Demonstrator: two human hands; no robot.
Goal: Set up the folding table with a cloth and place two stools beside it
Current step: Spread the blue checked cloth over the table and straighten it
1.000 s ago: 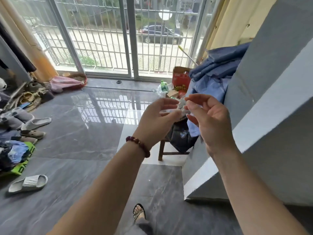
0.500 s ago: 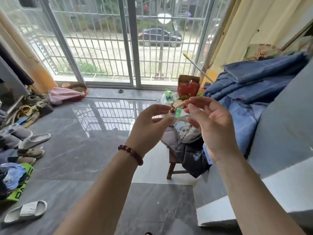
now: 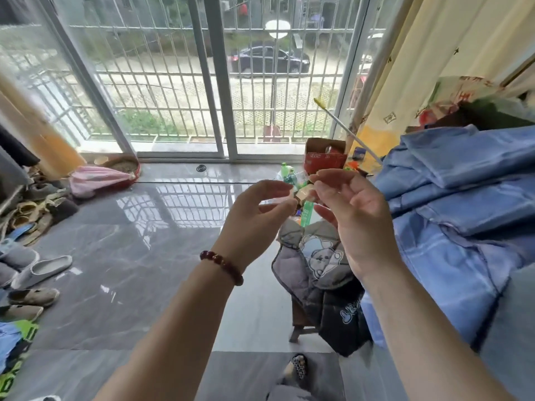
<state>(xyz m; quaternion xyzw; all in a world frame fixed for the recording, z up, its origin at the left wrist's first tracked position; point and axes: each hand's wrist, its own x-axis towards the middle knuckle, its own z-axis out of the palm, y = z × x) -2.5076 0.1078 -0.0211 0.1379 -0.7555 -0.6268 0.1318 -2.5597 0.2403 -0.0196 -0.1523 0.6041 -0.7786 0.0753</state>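
My left hand, with a dark red bead bracelet on its wrist, is raised at centre, and its thumb and fingers pinch a small, thin clear plastic piece. My right hand is raised beside it, a short gap away, with thumb and forefinger apart and nothing visible between them. Below the hands stands a wooden stool, mostly covered by a grey padded jacket with a bear print. Folded blue cloth is piled at the right. A grey slab shows at the lower right edge.
The glossy grey tile floor stretches to barred sliding glass doors. Slippers and shoes lie along the left. A red carton, bottles and clutter sit behind the hands. My sandalled foot shows at the bottom.
The view has tilted up and swung, so the grey slab with a white edge has slid out to the lower right. My hands have drawn slightly apart and the right fingers have spread.
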